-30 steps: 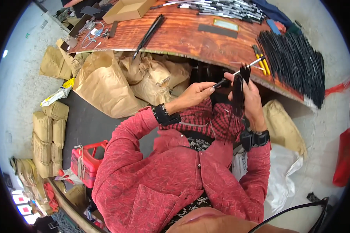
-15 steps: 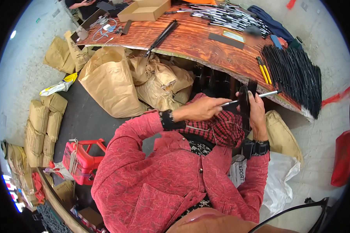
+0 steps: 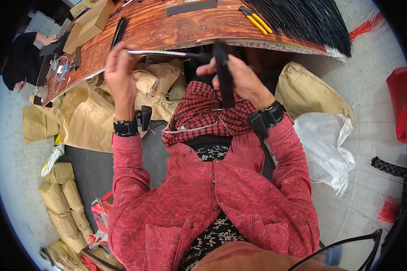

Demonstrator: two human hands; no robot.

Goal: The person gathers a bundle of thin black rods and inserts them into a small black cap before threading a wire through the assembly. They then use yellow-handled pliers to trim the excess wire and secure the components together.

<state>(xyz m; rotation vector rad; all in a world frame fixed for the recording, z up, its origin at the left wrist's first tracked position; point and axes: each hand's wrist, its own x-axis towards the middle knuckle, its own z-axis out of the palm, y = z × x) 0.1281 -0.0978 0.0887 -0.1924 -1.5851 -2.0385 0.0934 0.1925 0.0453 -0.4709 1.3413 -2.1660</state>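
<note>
And here the left hand [image 3: 120, 63] pinches the rod [image 3: 160, 53] by one end, pointing it rightward from that grip toward the black bundle [image 3: 224, 77] the right hand [image 3: 245, 80] clasps, where a slack hold could, I'd say, spill strands!

We see a cardboard box [image 3: 88, 28] on the table [image 3: 153, 29]. To our right lies a white plastic bag [image 3: 321, 144].
</note>
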